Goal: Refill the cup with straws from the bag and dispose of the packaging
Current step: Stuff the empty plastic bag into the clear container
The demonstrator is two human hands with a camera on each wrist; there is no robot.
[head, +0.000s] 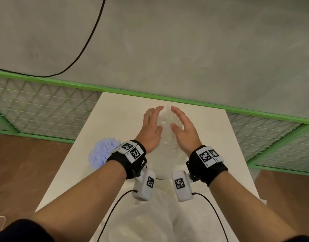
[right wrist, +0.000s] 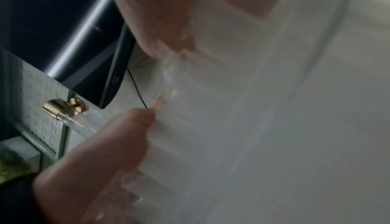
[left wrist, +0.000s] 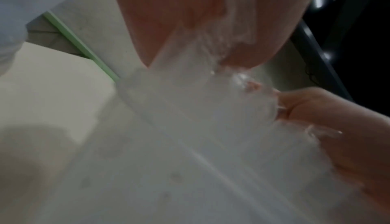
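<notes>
A clear, crumpled plastic bag (head: 166,122) sits on the white table (head: 211,137) near its far edge. My left hand (head: 152,125) and right hand (head: 182,125) press it from either side, with fingers straight and thumbs against the film. The left wrist view shows the left hand (left wrist: 190,10) over the blurred bag (left wrist: 190,110). In the right wrist view, the right hand (right wrist: 152,19) lies against the bag (right wrist: 274,110). Pale blue straws (head: 102,152) stand bunched at the table's left edge beside my left wrist. Their cup is hidden.
A green-framed wire fence (head: 185,100) runs just behind the table, with grey floor and a black cable (head: 87,42) beyond. Pale translucent plastic (head: 150,217) lies at the table's near end, under the wrist-camera cables. A dark screen (right wrist: 63,35) and a brass knob (right wrist: 63,107) show at the right.
</notes>
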